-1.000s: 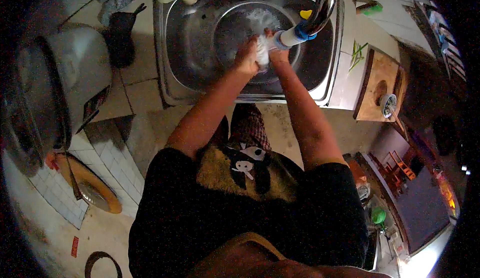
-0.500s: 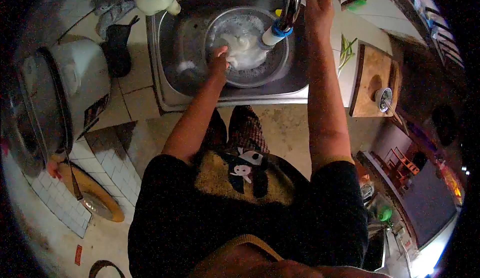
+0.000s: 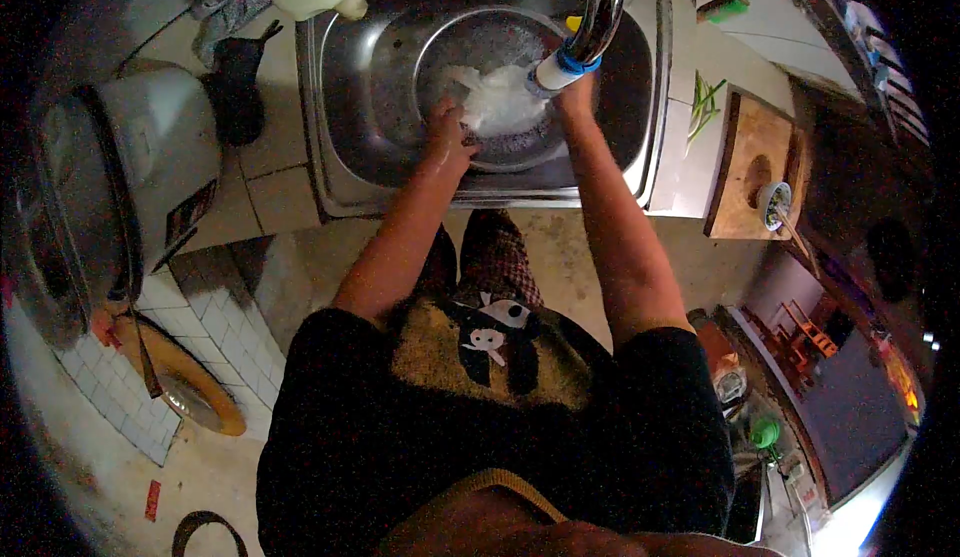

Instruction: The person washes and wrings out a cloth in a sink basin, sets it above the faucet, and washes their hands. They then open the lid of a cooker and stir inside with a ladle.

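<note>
A round metal basin (image 3: 428, 149) sits in the steel sink, holding bubbly water and a soft white mass like wet cloth (image 3: 500, 99). My left hand (image 3: 452, 131) is at the left edge of the white mass, its fingers spread apart and partly in the water. On the right side of the basin is my right hand (image 3: 574, 95), just below the tap. Its fingers are largely hidden behind the spout. The tap's white-and-blue nozzle (image 3: 562, 69) points down over the basin.
The sink (image 3: 340, 87) has a raised steel rim. A cutting board (image 3: 745, 147) with a small bowl (image 3: 773, 205) lies to the right, near some green stalks (image 3: 706, 107). A green-ended brush (image 3: 735, 9) lies behind. On the left stand a dark pan-like object (image 3: 236, 97) and a large light appliance (image 3: 170, 127).
My right hand has come down from beside the tap to the basin. My left hand has shifted slightly down and its fingers have spread. The white mass has spread wider.
</note>
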Available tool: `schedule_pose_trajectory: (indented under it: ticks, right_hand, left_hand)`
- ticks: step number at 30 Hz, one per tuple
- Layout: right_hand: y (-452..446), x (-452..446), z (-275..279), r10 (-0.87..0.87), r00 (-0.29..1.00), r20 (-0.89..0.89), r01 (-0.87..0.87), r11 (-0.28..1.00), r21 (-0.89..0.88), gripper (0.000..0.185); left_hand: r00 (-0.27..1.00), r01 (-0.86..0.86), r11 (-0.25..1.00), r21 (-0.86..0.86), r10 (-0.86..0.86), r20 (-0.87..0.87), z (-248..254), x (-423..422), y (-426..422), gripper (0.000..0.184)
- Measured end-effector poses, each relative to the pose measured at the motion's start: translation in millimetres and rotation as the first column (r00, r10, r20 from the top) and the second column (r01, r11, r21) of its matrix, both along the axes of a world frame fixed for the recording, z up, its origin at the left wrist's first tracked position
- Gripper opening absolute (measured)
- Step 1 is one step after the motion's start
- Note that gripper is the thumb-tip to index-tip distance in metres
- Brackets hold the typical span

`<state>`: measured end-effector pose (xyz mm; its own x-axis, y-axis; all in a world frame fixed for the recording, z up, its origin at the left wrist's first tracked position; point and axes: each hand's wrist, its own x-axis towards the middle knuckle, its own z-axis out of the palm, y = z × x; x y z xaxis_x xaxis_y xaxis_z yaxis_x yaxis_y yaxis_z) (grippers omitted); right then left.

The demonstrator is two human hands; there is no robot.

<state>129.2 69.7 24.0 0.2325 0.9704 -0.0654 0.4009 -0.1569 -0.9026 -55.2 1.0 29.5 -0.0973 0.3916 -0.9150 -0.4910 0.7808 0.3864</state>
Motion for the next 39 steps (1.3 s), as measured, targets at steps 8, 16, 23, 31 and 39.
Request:
schedule_pose_trajectory:
  ticks: [8,16,23,31,39]
  right_hand:
    - [-39,-83,-59,0.450,0.848,0.280,-0.308,0.848,-0.431,0.053]
    - [-73,-108,35,0.447,0.890,-0.089,-0.448,0.894,0.010,0.032]
    - [-33,-40,-47,0.255,0.943,0.213,-0.232,0.965,-0.124,0.033]
    - [-48,-6,-58,0.235,0.649,0.723,-0.194,0.971,-0.142,0.044]
    - [-34,-16,-160,0.230,-0.406,0.884,-0.479,0.771,-0.421,0.053]
  left_hand:
    - [0.893,-0.227,0.967,0.115,0.159,0.422,-72,18,2,0.045]
    - [0.856,-0.260,0.750,0.607,-0.111,0.505,-109,-2,-10,0.043]
    - [0.972,-0.078,0.924,0.375,-0.013,0.235,-40,17,15,0.042]
    - [-0.099,0.990,0.093,-0.108,-0.092,-0.991,-16,-12,45,0.055]
    - [-0.200,0.980,0.045,-0.195,0.131,-0.971,-87,12,55,0.046]
